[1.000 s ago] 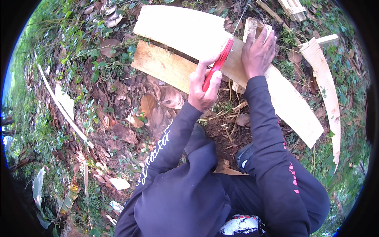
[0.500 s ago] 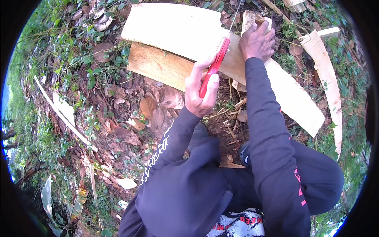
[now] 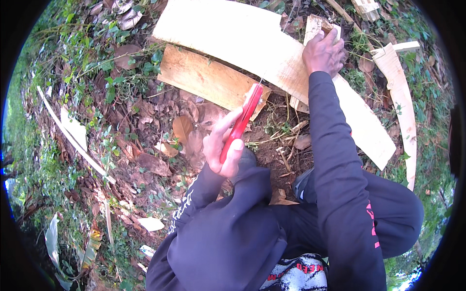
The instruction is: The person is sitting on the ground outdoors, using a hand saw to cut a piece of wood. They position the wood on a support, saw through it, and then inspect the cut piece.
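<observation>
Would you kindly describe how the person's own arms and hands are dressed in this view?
Both arms wear long, dark navy sleeves reaching the wrists. The left sleeve carries pale lettering along the forearm; the right sleeve is plain there, with pink markings showing lower down beside it. The left hand and right hand are bare, without gloves; no rings or watch are visible.

Two hands showed: the left hand [image 3: 224, 145] and the right hand [image 3: 323, 52]. There was one red-handled tool [image 3: 241, 122], near the middle. Three flat boards lay across the top: a long pale board [image 3: 252, 41], a browner board [image 3: 206, 80] under it, and a curved strip [image 3: 400, 85] at the right. One small block [image 3: 315, 26] stood at the top, and perhaps another slatted piece [image 3: 366, 7] at the rim. One thin lath [image 3: 68, 133] lay at the left.
</observation>
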`<state>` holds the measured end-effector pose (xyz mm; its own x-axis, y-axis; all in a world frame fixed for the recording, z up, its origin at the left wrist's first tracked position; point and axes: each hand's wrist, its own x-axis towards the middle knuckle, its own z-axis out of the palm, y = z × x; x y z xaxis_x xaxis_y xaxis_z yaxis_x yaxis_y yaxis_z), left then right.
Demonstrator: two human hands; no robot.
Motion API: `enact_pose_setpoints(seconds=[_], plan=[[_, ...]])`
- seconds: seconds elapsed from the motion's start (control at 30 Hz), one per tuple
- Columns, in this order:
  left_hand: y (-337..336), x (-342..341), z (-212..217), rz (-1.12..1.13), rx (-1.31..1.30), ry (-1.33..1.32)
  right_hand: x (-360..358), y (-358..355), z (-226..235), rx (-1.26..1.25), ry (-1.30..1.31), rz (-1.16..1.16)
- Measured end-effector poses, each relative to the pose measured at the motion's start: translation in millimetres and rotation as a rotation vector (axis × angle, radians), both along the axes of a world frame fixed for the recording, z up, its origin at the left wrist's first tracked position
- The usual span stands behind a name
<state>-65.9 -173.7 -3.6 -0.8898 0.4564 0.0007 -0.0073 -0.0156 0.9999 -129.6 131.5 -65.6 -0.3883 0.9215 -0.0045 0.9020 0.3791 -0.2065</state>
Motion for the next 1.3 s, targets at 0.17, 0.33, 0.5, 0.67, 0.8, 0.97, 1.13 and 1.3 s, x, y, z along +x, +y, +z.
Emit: enact_pose_setpoints(seconds=[0.17,0.33,0.5,0.67,0.8,0.97,1.13,1.3], plan=[[38.4,-26.7,10.7,-0.038,-0.032,-0.158,-2.7,1.3,-4.5,0.016,0.008,-0.021],[64.7,-32.7,8.4,-0.034,0.006,-0.103,-3.0,-1.7,2.9,-0.035,0.043,-0.007],[74.6,-38.7,11.9,-0.053,-0.02,-0.067,-0.5,-0.5,0.0,-0.036,0.061,-0.015],[79.5,-44.7,10.6,-0.048,-0.009,-0.058,-0.5,0.1,-1.2,-0.021,0.071,-0.009],[82.2,-46.1,2.8,-0.051,0.028,-0.059,-1.4,0.5,-2.6,-0.004,0.075,-0.007],[85.2,-49.8,20.5,-0.087,-0.038,-0.083,-1.3,0.6,-5.4,0.021,0.068,-0.007],[77.7,-42.8,17.0,-0.113,-0.077,-0.031,-2.4,-0.7,-3.7,0.019,0.05,-0.021],[30.7,-18.1,27.6,-0.15,-0.089,-0.025,-1.2,2.8,-12.3,0.046,0.021,-0.031]])
